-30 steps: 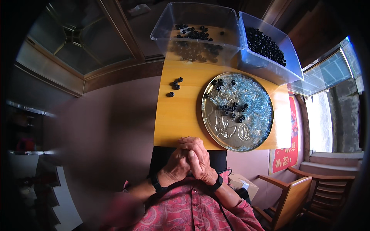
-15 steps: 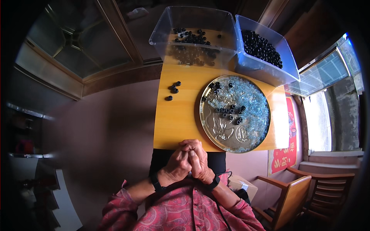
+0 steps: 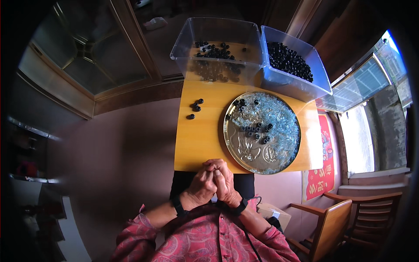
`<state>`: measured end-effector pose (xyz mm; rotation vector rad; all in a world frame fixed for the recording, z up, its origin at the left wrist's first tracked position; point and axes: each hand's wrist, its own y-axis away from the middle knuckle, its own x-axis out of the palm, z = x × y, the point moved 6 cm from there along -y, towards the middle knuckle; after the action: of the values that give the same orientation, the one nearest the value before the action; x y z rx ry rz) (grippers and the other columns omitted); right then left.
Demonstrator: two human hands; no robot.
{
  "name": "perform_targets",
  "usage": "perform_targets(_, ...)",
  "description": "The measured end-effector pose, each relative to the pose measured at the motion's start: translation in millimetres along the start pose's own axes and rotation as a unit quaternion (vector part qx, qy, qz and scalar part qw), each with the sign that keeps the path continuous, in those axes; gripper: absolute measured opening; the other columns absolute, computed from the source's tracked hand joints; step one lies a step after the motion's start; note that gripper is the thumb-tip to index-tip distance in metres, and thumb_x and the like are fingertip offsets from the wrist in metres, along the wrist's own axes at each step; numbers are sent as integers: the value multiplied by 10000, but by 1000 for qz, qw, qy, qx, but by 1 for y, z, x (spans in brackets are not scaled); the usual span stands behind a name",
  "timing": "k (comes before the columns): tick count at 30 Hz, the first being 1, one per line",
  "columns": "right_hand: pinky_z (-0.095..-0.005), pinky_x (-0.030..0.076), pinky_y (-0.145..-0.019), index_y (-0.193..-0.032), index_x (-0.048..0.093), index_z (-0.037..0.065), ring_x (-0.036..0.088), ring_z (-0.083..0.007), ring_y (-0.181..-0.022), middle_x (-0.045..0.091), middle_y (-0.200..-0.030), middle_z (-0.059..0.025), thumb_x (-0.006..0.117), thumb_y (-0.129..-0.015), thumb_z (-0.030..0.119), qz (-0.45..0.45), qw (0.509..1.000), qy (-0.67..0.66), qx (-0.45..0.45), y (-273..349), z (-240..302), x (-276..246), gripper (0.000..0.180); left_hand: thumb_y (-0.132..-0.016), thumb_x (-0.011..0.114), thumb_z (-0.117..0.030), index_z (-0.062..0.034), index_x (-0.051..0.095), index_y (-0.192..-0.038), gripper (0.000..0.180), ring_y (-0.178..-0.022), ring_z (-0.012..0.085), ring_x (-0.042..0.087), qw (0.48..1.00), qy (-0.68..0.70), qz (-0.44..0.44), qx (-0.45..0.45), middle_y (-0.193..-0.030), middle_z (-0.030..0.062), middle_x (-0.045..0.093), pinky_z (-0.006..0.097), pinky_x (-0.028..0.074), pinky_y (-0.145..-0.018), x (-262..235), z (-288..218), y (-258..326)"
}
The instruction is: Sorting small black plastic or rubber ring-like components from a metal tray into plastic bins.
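My left hand (image 3: 201, 186) and my right hand (image 3: 226, 187) are clasped together at the table's near edge, fingers folded over each other. No object shows between them; the space inside the clasp is hidden. Just beyond, to the right, lies a round gold-coloured metal tray (image 3: 235, 153) with a raised pattern. Small clear-blue beads (image 3: 283, 131) cover much of its right and far side. Several larger black beads (image 3: 257, 129) sit in its middle, others near its far left rim. Left of the tray, several loose black beads (image 3: 197, 108) rest on the yellow wooden table (image 3: 196, 144).
At the table's far end stand a clear plastic bin (image 3: 179, 46) with scattered black beads and a second bin (image 3: 301, 83) holding many black beads. Wooden chairs (image 3: 334, 227) and a cardboard box (image 3: 275, 214) are at the lower right. A window (image 3: 358, 139) opens on the right.
The view has tilted slightly, so the bins and tray appear a little lower and further left. My hands stay clasped in the same place.
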<state>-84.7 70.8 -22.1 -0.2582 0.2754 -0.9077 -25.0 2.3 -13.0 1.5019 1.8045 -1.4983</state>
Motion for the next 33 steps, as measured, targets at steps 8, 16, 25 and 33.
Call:
perform_targets(8,-419,435,-922,-1041,542,14,591,-370,-986,626,-1080,-217,379,-922,125,10,1000,-18,19,-3,-3,2,230,-757,654,-26,90,563,-982,269,-755,353,665,999,-5,-31,-13,-839,220,603,417,569,-674,-4,-1,-2)
perform_targets(16,-412,422,-878,-994,559,17,587,-357,-940,631,-1037,-188,386,-945,157,9,999,-12,47,-6,-1,2,229,-754,660,0,112,582,-1011,291,-800,351,681,999,5,-35,-3,-888,226,636,410,584,-720,-6,-2,-8)
perform_targets(25,-418,431,-847,-986,556,13,586,-355,-906,624,-1023,-187,390,-946,131,22,999,-14,46,-7,-2,1,207,-690,664,24,129,595,-1049,381,-921,378,665,999,-5,-37,-13,-942,229,628,435,568,-835,-5,-2,-6)
perform_targets(33,-329,411,-1019,-1213,565,-29,576,-232,-1138,625,-1173,-143,390,-1065,291,-31,988,-69,134,-5,-1,-6,395,-698,623,-51,48,625,-877,205,-762,298,551,998,-49,0,-28,-833,157,528,398,520,-668,-8,-7,-14)
